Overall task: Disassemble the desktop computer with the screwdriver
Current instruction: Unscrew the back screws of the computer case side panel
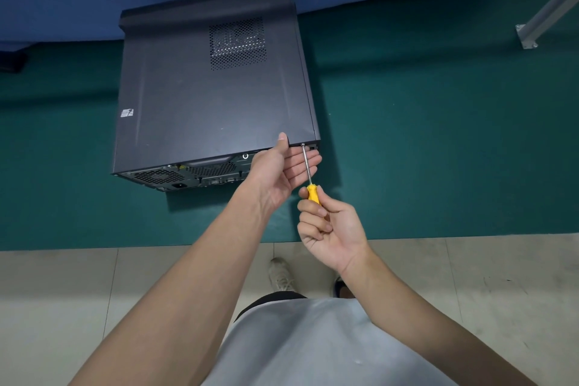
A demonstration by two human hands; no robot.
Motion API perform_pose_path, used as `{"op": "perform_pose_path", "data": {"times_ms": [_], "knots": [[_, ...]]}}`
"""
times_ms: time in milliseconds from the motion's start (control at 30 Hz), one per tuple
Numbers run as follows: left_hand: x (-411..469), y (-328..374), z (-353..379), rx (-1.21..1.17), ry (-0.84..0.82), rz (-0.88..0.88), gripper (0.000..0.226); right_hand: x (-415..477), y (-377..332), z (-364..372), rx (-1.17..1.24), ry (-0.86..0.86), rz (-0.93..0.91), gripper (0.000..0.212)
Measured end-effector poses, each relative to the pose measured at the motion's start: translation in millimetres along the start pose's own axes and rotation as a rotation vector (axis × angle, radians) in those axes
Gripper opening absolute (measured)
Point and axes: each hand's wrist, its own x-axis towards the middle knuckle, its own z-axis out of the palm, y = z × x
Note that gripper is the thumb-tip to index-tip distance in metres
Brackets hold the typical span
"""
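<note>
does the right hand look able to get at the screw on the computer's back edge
Probably yes: the right hand holds the screwdriver with its tip at the screw, and the left hand lies behind the shaft, not blocking it.

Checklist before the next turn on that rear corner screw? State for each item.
1. Screwdriver tip on the screw at the rear top corner: ok.
2. Tip seated in the screw head: cannot tell, too small.
3. Right hand grips the yellow handle: ok.
4. Left hand braces the computer case, thumb on the top panel's edge: ok.
5. Left fingers out of the tool's path: not ok, they lie straight right behind the shaft.
6. Case lying flat on the green mat: ok.
</note>
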Motion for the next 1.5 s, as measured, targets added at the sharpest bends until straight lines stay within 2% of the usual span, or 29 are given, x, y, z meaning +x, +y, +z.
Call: {"op": "perform_pose_path", "data": {"times_ms": [100, 233, 400, 533, 600, 667, 767, 867, 933, 1000, 1100, 1200, 1267, 1333, 1433, 1500], "knots": [[-0.4, 0.6, 0.6, -0.011, -0.003, -0.001, 0.049, -0.5, 1.2, 5.7, -0.141, 0.054, -0.085, 0.025], [-1.2, 0.1, 0.7, -0.031, -0.011, -0.009, 0.049, 2.5, 7.9, 14.3, -0.497, 0.227, -0.272, 0.028], [-1.4, 1.4, 0.7, -0.03, -0.011, -0.014, 0.049, 6.1, 19.2, 23.3, -0.799, 0.422, -0.411, 0.029], [-1.2, 1.3, 1.3, -0.025, -0.003, -0.027, 0.05, 5.3, 23.4, 25.3, -1.504, 0.69, -0.583, 0.033], [-2.4, 2.1, 1.9, -0.02, 0.007, -0.027, 0.048, 6.5, 25.9, 26.7, -1.624, 0.752, -0.596, 0.034], [-4.2, 0.8, 4.4, 0.01, 0.042, 0.008, 0.036, 9.9, 25.6, 26.6, -1.57, 0.729, -0.563, 0.033], [-6.7, -4.3, 11.9, 0.104, 0.119, 0.101, 0.007, 6.1, 21.0, 29.1, -1.187, 0.579, -0.472, 0.03], [-7.2, -6.7, 20.2, 0.101, 0.194, 0.122, 0.009, -10.1, 4.3, 29.0, -0.708, 0.327, -0.257, 0.023], [-6.4, -6.1, 22.6, 0.087, 0.217, 0.118, 0.011, -21.1, -5.0, 26.0, -0.539, 0.182, -0.08, 0.026], [-6.2, -6.1, 22.1, 0.081, 0.212, 0.111, 0.011, -27.3, -10.8, 22.4, -0.518, 0.11, -0.01, 0.022], [-8.3, -5.8, 21.5, 0.058, 0.179, 0.113, 0.011, -27.4, -12.6, 24.2, -0.622, 0.13, -0.082, 0.015], [-9.9, -3.7, 22.1, 0.043, 0.141, 0.122, 0.007, -20.1, -3.5, 28.4, -0.959, 0.306, -0.251, 0.004], [-10.2, -3.3, 21.7, 0.036, 0.125, 0.114, 0.013, -16.7, 2.1, 29.5, -1.107, 0.406, -0.33, 0.01], [-10.0, -3.6, 20.9, 0.04, 0.119, 0.117, 0.016, -17.7, 0.8, 31.3, -1.03, 0.367, -0.254, 0.011], [-11.3, -3.9, 18.7, 0.036, 0.09, 0.124, 0.013, -28.0, -11.8, 34.0, -0.732, 0.236, -0.032, 0.016], [-12.7, -4.2, 15.8, 0.039, 0.066, 0.124, 0.009, -30.1, -15.2, 32.4, -0.767, 0.242, -0.061, 0.016]]}}
